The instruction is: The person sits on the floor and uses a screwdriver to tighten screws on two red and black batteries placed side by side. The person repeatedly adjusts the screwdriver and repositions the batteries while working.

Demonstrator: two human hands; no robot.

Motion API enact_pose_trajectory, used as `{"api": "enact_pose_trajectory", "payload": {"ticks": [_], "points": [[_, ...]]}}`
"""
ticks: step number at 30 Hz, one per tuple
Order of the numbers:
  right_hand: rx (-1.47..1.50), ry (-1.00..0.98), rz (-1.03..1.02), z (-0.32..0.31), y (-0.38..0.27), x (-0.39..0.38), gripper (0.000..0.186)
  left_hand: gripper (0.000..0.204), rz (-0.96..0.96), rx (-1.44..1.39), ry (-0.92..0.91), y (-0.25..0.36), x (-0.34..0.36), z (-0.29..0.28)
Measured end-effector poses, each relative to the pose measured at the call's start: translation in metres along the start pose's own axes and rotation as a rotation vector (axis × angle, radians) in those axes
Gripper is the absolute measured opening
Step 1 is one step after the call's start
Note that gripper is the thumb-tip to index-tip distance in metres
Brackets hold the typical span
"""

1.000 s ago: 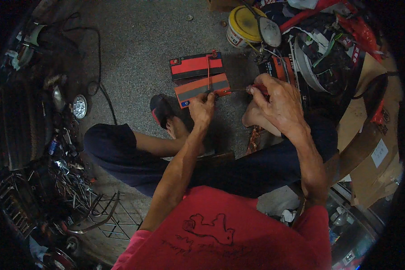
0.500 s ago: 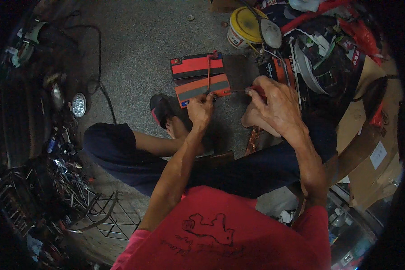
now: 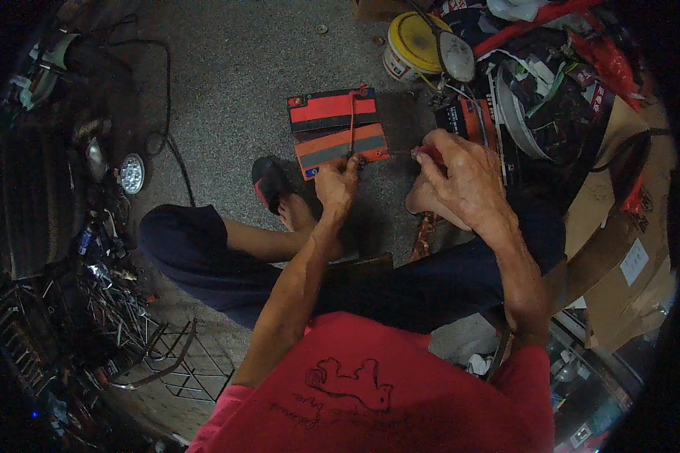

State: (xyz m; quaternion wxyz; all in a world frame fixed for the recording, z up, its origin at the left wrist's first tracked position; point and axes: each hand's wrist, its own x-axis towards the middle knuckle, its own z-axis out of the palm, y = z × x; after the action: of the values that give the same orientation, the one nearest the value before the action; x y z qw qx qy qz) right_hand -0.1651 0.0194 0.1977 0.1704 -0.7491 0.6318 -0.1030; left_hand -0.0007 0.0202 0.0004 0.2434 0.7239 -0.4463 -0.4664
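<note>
Two box-shaped batteries lie side by side on the floor ahead of me: a red-and-black battery [image 3: 321, 112] farther off and an orange battery [image 3: 338, 148] with a grey band nearer. A reddish wire [image 3: 352, 124] runs from a terminal of the far one across to the near one's front edge. There my left hand [image 3: 335, 187] is closed, thumb and finger pinching the wire's lower end. My right hand [image 3: 472, 177] grips the handle of a screwdriver [image 3: 400, 155], mostly hidden by the fingers. Its thin shaft points left at the orange battery's right-end terminal.
Right of the batteries stand a white bucket [image 3: 414, 45] with a yellow lid, another orange-and-black battery [image 3: 476, 121] and a heap of bags and parts. Cardboard [image 3: 619, 279] lies at the right. A round lamp [image 3: 132, 174], a black cable [image 3: 168, 98] and scattered tools are at left.
Both hands stay in nearly the same places. The right fingers have shifted slightly round the screwdriver handle; the batteries and wire have not visibly moved.
</note>
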Motion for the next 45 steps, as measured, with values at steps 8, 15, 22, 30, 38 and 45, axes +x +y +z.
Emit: {"api": "enact_pose_trajectory", "payload": {"ticks": [8,15,22,30,38,45], "points": [[-0.007,0.006,-0.006,0.0,-0.003,-0.001,0.016,0.019,0.574,0.372,0.15,0.013,0.001,0.009],[-0.027,0.022,-0.061,0.0,-0.005,-0.001,0.015,0.028,0.812,0.39,0.037,0.011,0.003,0.015],[-0.026,-0.012,-0.043,-0.001,-0.007,0.0,0.015,0.022,0.705,0.331,0.057,0.021,0.001,0.02],[-0.003,0.009,-0.063,0.003,-0.005,0.002,0.014,0.015,0.656,0.362,0.112,0.021,0.003,0.028],[0.02,0.002,-0.039,0.002,-0.005,0.003,0.015,0.015,0.661,0.361,0.123,0.02,0.002,0.027],[-0.002,-0.011,-0.026,0.003,-0.004,0.002,0.015,0.013,0.656,0.341,0.129,0.018,0.002,0.028]]}}
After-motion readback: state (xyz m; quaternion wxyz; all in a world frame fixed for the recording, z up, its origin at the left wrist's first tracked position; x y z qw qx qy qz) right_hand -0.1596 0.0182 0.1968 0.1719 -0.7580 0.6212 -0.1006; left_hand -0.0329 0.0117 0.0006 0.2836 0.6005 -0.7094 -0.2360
